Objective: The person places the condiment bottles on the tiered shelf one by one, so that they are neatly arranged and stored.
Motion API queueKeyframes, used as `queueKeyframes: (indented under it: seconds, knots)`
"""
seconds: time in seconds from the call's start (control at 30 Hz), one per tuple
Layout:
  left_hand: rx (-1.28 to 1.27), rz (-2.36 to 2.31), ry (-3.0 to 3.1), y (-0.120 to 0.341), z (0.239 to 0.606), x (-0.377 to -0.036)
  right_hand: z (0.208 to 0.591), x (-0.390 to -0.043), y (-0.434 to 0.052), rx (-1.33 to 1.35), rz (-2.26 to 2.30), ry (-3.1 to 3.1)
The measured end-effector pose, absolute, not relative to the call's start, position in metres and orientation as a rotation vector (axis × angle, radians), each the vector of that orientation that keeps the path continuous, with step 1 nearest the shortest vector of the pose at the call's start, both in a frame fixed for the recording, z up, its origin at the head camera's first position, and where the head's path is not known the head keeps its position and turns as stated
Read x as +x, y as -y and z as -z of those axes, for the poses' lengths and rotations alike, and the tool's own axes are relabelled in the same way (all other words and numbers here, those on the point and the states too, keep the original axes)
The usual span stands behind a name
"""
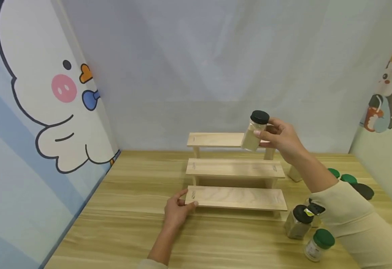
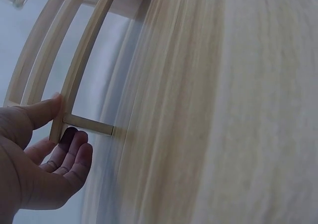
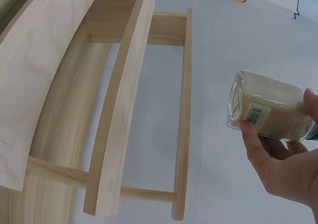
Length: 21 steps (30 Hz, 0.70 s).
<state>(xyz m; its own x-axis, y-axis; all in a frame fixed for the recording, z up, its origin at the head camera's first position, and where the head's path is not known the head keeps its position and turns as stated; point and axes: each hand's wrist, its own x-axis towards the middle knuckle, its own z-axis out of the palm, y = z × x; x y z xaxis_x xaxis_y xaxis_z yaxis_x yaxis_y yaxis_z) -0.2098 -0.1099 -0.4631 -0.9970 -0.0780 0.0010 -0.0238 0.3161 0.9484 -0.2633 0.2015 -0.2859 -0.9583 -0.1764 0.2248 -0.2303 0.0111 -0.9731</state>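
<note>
A three-step wooden rack (image 1: 235, 169) stands on the wooden table (image 1: 128, 209). My right hand (image 1: 281, 137) grips a clear spice jar (image 1: 254, 131) with a black lid and pale powder, held in the air by the right end of the top step. In the right wrist view the jar (image 3: 268, 107) shows a barcode label beside the rack (image 3: 119, 110). My left hand (image 1: 177, 209) holds the left end of the lowest step, thumb on top and fingers below. The left wrist view shows that hand (image 2: 42, 149) at the rack's corner (image 2: 64, 119).
Several spice jars stand right of the rack: a black-lidded one (image 1: 298, 222), a green-lidded one (image 1: 318, 244) near the front, more green lids (image 1: 342, 176) and a black lid (image 1: 362, 190) further back. Cartoon-printed panels wall the left (image 1: 31, 112) and right (image 1: 388, 101) sides.
</note>
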Motion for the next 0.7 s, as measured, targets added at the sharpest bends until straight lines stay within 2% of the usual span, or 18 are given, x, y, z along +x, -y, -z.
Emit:
queueKeyframes:
  seconds: [0.2, 0.7]
  knots:
    - [0.105, 1.788, 2.522, 0.109, 0.465, -0.213, 0.29, -0.281, -0.19, 0.374, -2.126, 2.237]
    - [0.076, 1.838, 2.525, 0.107, 0.466, -0.216, 0.305, -0.314, -0.16, 0.396, -2.05, 2.18]
